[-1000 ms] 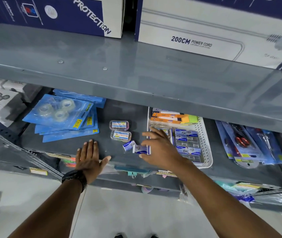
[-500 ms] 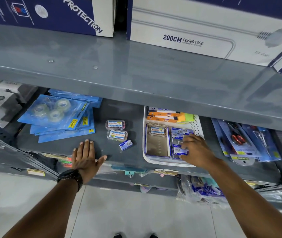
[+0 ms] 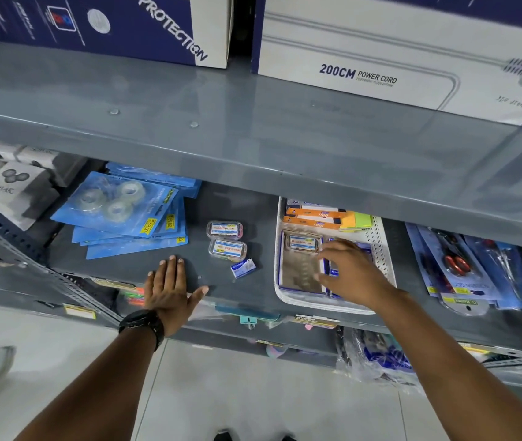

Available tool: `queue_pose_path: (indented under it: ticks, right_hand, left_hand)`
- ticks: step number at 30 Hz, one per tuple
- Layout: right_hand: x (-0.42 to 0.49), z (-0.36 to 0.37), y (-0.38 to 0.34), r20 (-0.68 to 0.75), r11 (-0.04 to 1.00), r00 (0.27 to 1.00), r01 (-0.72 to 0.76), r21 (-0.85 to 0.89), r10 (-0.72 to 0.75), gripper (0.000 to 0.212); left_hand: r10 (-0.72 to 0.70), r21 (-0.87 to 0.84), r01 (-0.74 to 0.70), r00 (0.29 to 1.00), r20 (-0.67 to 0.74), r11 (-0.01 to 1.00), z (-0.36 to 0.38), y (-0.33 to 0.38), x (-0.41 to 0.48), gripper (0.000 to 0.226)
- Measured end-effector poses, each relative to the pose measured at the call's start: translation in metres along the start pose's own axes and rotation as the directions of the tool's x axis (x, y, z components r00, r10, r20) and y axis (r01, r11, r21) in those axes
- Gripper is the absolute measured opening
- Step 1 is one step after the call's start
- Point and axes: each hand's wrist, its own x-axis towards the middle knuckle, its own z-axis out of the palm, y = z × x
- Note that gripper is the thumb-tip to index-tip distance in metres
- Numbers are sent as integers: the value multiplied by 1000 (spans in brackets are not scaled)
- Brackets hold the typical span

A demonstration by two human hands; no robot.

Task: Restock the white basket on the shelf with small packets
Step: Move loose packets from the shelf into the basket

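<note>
The white perforated basket (image 3: 382,249) sits on the grey shelf, right of centre. My right hand (image 3: 353,273) hovers over its right half with fingers spread, holding nothing I can see; it hides most of the small blue packets under it. One small blue-and-white packet (image 3: 243,268) lies loose on the shelf left of the basket. A clear plastic case (image 3: 303,243) rests in the basket's left compartment, and two similar clear cases (image 3: 226,240) lie on the shelf. My left hand (image 3: 168,289), with a black watch on its wrist, is flat on the shelf's front edge.
Blue tape packs (image 3: 120,211) are stacked at the left. Orange and green pads (image 3: 326,218) fill the basket's back. Carded scissors (image 3: 463,268) lie right of it. The upper shelf (image 3: 253,138) overhangs with large boxes (image 3: 380,52). More goods hang below the shelf edge.
My right hand took packets from the shelf into the basket's right half and now lies open, shifted slightly left. One packet is left on the shelf. The left hand has stayed put.
</note>
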Motion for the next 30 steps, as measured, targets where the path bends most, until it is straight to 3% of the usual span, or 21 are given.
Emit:
queue_pose_path:
  ticks: [3, 6, 11, 20, 25, 30]
  right_hand:
    - [16, 11, -40, -41, 992, 993, 116, 44, -115, 35]
    - [32, 35, -72, 41, 981, 981, 192, -6, -191, 42]
    - [55, 73, -104, 182, 926, 956, 271, -262, -229, 50]
    - [83, 96, -113, 226, 856, 944, 314, -410, -238, 46]
    - [75, 90, -118, 151, 880, 949, 315, -355, -278, 36]
    - [44, 42, -111, -103, 935, 941, 299, -191, -322, 35]
  left_hand:
    - [5, -2, -5, 1000, 3, 1000, 0, 0, 0, 105]
    - [9, -6, -9, 1000, 8, 1000, 0, 0, 1, 109]
    - [19, 17, -19, 1000, 13, 1000, 0, -1, 0, 105]
    - [32, 4, -32, 999, 12, 999, 1, -3, 1, 102]
    - [36, 0, -36, 999, 10, 999, 1, -3, 1, 99]
    - [29, 20, -29, 999, 15, 999, 0, -1, 0, 100]
